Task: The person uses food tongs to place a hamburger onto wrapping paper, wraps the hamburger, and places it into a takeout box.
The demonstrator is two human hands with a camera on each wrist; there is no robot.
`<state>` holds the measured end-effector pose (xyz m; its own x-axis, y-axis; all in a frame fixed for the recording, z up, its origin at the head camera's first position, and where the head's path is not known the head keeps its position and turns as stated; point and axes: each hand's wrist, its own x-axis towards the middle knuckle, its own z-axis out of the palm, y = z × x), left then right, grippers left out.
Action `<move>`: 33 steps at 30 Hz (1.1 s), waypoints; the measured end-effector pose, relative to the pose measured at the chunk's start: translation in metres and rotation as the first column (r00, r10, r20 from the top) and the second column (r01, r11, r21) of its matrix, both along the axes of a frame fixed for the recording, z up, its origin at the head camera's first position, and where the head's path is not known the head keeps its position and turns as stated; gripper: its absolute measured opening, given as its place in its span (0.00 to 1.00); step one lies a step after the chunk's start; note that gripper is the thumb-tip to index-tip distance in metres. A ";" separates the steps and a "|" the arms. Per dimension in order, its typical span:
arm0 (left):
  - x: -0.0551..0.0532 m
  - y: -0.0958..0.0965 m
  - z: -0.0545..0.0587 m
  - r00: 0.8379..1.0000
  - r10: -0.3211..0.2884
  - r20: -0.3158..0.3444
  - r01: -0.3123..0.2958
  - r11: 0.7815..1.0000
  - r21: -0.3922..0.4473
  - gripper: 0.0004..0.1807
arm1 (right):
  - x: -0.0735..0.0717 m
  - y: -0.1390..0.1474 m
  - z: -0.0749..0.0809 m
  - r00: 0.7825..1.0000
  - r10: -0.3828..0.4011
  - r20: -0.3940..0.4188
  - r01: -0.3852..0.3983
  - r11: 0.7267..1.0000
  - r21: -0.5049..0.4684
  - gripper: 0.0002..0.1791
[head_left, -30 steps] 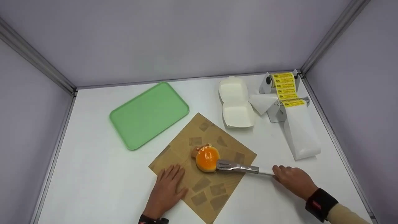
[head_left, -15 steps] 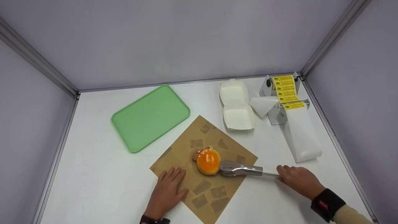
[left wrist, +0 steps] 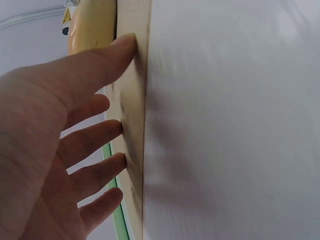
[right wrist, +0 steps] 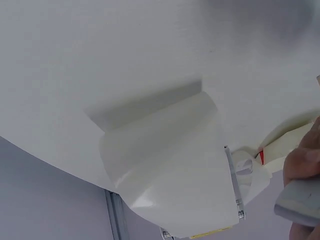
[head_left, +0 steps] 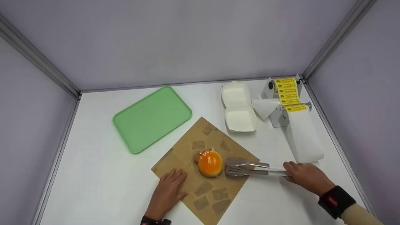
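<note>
Yellow labels [head_left: 288,96] on the dispenser [head_left: 278,118] carry dark print, too small to read from here; same for the red tag [head_left: 332,201] on the right wristband [head_left: 339,203]. Burger [head_left: 210,164] sits near the middle of the brown paper [head_left: 203,184], which has darker patches: glossy orange top bun, paler lower edge, brownish-pink filling poking out at upper left. Left hand [head_left: 168,190] flat, fingers spread, fingertips on the paper's left part. Right hand [head_left: 307,176] grips the tongs [head_left: 261,172]; their two heads stand apart, just right of the burger, clear of the bun.
</note>
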<state>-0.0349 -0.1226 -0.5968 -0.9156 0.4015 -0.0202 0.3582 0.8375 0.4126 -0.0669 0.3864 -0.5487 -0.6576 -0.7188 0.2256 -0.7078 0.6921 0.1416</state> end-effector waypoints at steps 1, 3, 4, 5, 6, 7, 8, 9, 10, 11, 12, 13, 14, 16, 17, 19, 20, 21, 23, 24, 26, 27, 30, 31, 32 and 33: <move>0.000 0.000 0.000 1.000 -0.001 -0.006 0.001 1.000 0.003 0.39 | -0.001 0.000 0.002 1.000 -0.003 0.002 0.003 1.000 -0.004 0.20; 0.000 -0.001 0.001 1.000 -0.001 -0.016 0.001 1.000 0.004 0.39 | -0.004 0.000 0.005 1.000 -0.008 0.007 0.008 1.000 -0.010 0.20; 0.000 -0.001 0.001 1.000 0.000 -0.014 0.000 1.000 0.005 0.38 | -0.006 0.000 0.006 1.000 -0.015 0.015 0.015 1.000 -0.013 0.21; 0.000 -0.001 0.002 1.000 0.001 -0.011 -0.001 1.000 0.007 0.38 | -0.008 0.000 0.007 1.000 -0.022 0.023 0.022 1.000 -0.017 0.22; 0.000 -0.001 0.003 1.000 0.002 -0.007 -0.002 1.000 0.010 0.38 | -0.010 0.000 0.008 0.999 -0.028 0.030 0.029 0.999 -0.024 0.23; 0.000 -0.001 0.003 1.000 0.005 -0.003 -0.005 1.000 0.014 0.38 | -0.012 0.000 0.009 0.999 -0.033 0.038 0.035 0.999 -0.032 0.26; 0.000 -0.001 0.004 1.000 0.008 0.002 -0.008 1.000 0.017 0.38 | -0.014 -0.001 0.010 0.998 -0.037 0.044 0.038 0.998 -0.042 0.27; 0.000 -0.001 0.004 1.000 0.011 0.007 -0.011 1.000 0.023 0.38 | -0.016 -0.001 0.011 0.998 -0.038 0.047 0.041 0.998 -0.053 0.27; 0.000 -0.001 0.004 1.000 0.014 0.012 -0.014 0.999 0.029 0.38 | -0.019 -0.002 0.012 0.998 -0.038 0.046 0.041 0.997 -0.065 0.27; 0.000 -0.001 0.004 1.000 0.017 0.016 -0.017 0.999 0.037 0.38 | -0.021 -0.003 0.013 0.998 -0.036 0.043 0.039 0.996 -0.078 0.27; 0.001 -0.001 0.003 1.000 0.021 0.021 -0.022 0.999 0.044 0.38 | -0.023 -0.005 0.013 0.999 -0.033 0.040 0.037 0.995 -0.090 0.27; 0.001 -0.001 0.003 0.999 0.027 0.026 -0.028 0.998 0.049 0.37 | -0.025 -0.007 0.013 0.999 -0.030 0.039 0.034 0.994 -0.100 0.27; 0.001 0.000 0.003 0.999 0.031 0.029 -0.032 0.998 0.054 0.37 | -0.027 -0.009 0.013 0.999 -0.029 0.041 0.033 0.993 -0.111 0.27; 0.001 0.000 0.003 0.999 0.038 0.034 -0.040 0.997 0.063 0.37 | -0.031 -0.015 0.013 0.998 -0.028 0.050 0.034 0.991 -0.126 0.27; 0.001 0.000 0.003 0.999 0.040 0.035 -0.042 0.997 0.066 0.37 | -0.032 -0.018 0.014 0.998 -0.028 0.054 0.035 0.991 -0.131 0.27; 0.001 0.000 0.002 0.998 0.043 0.036 -0.045 0.997 0.067 0.37 | -0.035 -0.025 0.014 0.997 -0.034 0.067 0.043 0.989 -0.140 0.28; 0.000 0.001 0.002 0.998 0.043 0.035 -0.045 0.996 0.071 0.37 | -0.037 -0.028 0.014 0.996 -0.037 0.077 0.048 0.988 -0.144 0.28; 0.000 0.001 0.001 0.999 0.041 0.033 -0.044 0.996 0.073 0.37 | -0.038 -0.032 0.014 0.996 -0.040 0.085 0.052 0.988 -0.144 0.28; -0.001 0.000 0.000 0.999 0.040 0.027 -0.042 0.996 0.078 0.37 | -0.042 -0.039 0.013 0.994 -0.043 0.101 0.057 0.989 -0.139 0.28; -0.001 0.000 0.000 0.999 0.041 0.025 -0.043 0.996 0.081 0.37 | -0.043 -0.043 0.013 0.993 -0.045 0.113 0.060 0.989 -0.135 0.28; 0.000 0.000 0.000 0.999 0.044 0.025 -0.046 0.995 0.093 0.37 | -0.047 -0.052 0.013 0.987 -0.052 0.153 0.071 0.990 -0.120 0.27; 0.001 0.000 -0.001 0.999 0.046 0.023 -0.048 0.994 0.097 0.37 | -0.049 -0.056 0.014 0.984 -0.056 0.170 0.075 0.991 -0.110 0.26; 0.002 0.000 0.000 0.998 0.055 0.036 -0.059 0.992 0.109 0.37 | -0.056 -0.070 0.015 0.967 -0.074 0.245 0.099 0.991 -0.092 0.25; 0.002 0.000 0.000 0.997 0.058 0.044 -0.063 0.992 0.111 0.37 | -0.058 -0.074 0.016 0.960 -0.080 0.269 0.108 0.990 -0.089 0.25; 0.002 0.000 0.000 0.997 0.061 0.051 -0.066 0.992 0.111 0.37 | -0.060 -0.079 0.016 0.954 -0.084 0.287 0.114 0.990 -0.089 0.24; 0.002 0.000 0.000 0.996 0.063 0.056 -0.069 0.992 0.110 0.37 | -0.063 -0.083 0.016 0.953 -0.084 0.293 0.114 0.990 -0.087 0.24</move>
<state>-0.0332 -0.1230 -0.5971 -0.9391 0.3428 -0.0266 0.2794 0.8060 0.5218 -0.1297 0.3034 -0.5324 -0.7719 -0.6300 0.0852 -0.6355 0.7606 -0.1328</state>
